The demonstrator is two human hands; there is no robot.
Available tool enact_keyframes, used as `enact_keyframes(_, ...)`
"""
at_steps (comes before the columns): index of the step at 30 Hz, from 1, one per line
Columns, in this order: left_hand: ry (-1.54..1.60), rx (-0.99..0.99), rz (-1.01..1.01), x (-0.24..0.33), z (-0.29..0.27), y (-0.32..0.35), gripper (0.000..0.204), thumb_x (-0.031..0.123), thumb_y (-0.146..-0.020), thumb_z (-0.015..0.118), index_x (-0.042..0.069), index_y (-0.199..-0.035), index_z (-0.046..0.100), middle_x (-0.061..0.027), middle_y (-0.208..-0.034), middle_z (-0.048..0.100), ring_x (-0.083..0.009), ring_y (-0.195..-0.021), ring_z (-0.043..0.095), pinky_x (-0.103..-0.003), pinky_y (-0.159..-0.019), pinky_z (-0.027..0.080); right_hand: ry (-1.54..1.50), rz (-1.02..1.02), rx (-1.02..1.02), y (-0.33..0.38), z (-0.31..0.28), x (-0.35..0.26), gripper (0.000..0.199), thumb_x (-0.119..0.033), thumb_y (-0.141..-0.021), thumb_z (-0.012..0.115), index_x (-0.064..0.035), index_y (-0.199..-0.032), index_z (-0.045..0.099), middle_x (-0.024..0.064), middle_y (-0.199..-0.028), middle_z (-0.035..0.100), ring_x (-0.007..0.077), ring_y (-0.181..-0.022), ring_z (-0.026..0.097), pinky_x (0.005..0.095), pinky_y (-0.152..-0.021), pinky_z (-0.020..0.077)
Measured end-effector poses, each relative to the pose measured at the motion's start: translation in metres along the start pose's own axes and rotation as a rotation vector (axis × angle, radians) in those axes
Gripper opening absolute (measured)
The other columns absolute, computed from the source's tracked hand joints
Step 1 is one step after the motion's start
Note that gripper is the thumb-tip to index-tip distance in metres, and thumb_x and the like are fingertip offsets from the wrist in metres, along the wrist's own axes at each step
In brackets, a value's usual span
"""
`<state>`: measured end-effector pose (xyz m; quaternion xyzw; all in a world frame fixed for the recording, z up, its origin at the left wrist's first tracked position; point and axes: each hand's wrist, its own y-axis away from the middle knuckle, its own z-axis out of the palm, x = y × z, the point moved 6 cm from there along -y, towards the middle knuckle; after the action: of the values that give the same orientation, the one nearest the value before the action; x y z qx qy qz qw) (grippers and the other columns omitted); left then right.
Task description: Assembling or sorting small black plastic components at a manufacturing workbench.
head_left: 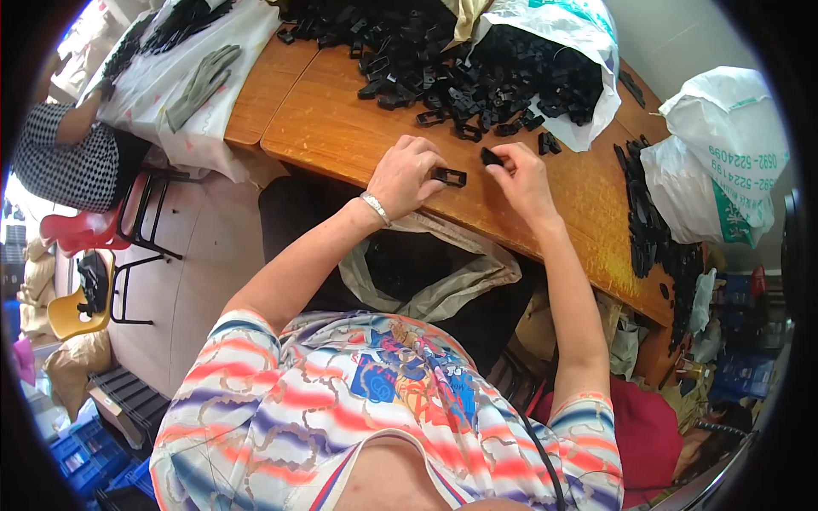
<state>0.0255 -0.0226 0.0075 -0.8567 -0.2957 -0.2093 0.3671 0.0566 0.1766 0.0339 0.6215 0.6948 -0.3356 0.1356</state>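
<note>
My left hand (404, 176) is closed at the near edge of the wooden table (341, 128), pinching a black plastic frame-shaped piece (450, 177) with a rectangular opening. To its right, my right hand (524, 180) holds a small dark plastic piece (490, 157) between thumb and fingers, just above the tabletop. The two pieces are apart. Beyond both hands lies a large heap of loose black plastic pieces (400, 64), partly inside an open white sack (594, 119). An open light-coloured bag (469, 277) with a dark inside lies below the table edge, at my lap.
Long black plastic strips (641, 213) lie along the table's right side, beside a full white sack (711, 157). At the left, a person in a checked top (64, 157) sits at another table holding a grey glove (203, 85). A yellow chair (81, 311) stands behind.
</note>
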Motion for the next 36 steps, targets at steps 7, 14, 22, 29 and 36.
enact_keyframes(7,0.007,-0.017,-0.009,-0.002,0.001,-0.002,0.026,0.013,-0.069,0.078,0.003,-0.092,0.071,-0.0078,-0.103,0.065,-0.0289,-0.105,0.055,-0.038,-0.092,0.048,-0.049,-0.076,-0.069,0.008,0.030,-0.041,0.020,-0.002,-0.076,0.075,-0.0016,-0.095,0.068,0.0096,-0.086,0.062,0.0214,-0.066,0.062,0.0329,-0.062,0.0502)
enact_keyframes(14,0.002,-0.041,-0.015,-0.004,0.005,-0.001,0.025,0.013,-0.070,0.078,0.002,-0.091,0.071,-0.0053,-0.104,0.064,-0.0281,-0.105,0.055,-0.037,-0.091,0.048,-0.022,-0.131,-0.106,0.012,0.033,-0.046,0.023,-0.004,-0.075,0.075,-0.0014,-0.097,0.068,0.0096,-0.088,0.061,0.0250,-0.072,0.064,0.0349,-0.064,0.0519)
enact_keyframes(22,0.002,-0.059,-0.024,-0.006,0.005,0.001,0.025,0.015,-0.070,0.078,0.003,-0.090,0.071,-0.0044,-0.105,0.064,-0.0273,-0.107,0.054,-0.037,-0.091,0.048,0.312,-0.344,0.088,0.035,0.038,-0.064,0.035,-0.003,-0.078,0.069,-0.0031,-0.112,0.066,0.0082,-0.099,0.059,0.0260,-0.086,0.064,0.0363,-0.068,0.0532)
enact_keyframes(29,0.011,-0.065,-0.011,-0.007,0.004,-0.004,0.023,0.016,-0.070,0.078,0.004,-0.088,0.072,-0.0045,-0.105,0.065,-0.0273,-0.109,0.054,-0.038,-0.093,0.047,0.550,-0.489,0.024,0.043,0.051,-0.061,0.042,-0.007,-0.083,0.065,0.0010,-0.123,0.059,0.0137,-0.112,0.058,0.0298,-0.098,0.061,0.0368,-0.076,0.0520)
enact_keyframes(36,0.113,-0.243,0.076,-0.011,0.006,-0.002,0.031,0.021,-0.068,0.078,0.004,-0.094,0.073,-0.0069,-0.108,0.067,-0.0289,-0.112,0.054,-0.039,-0.099,0.044,0.351,-0.363,0.040,0.057,0.048,-0.060,0.035,-0.004,-0.078,0.065,-0.0019,-0.113,0.063,0.0129,-0.102,0.060,0.0314,-0.092,0.061,0.0398,-0.075,0.0522)
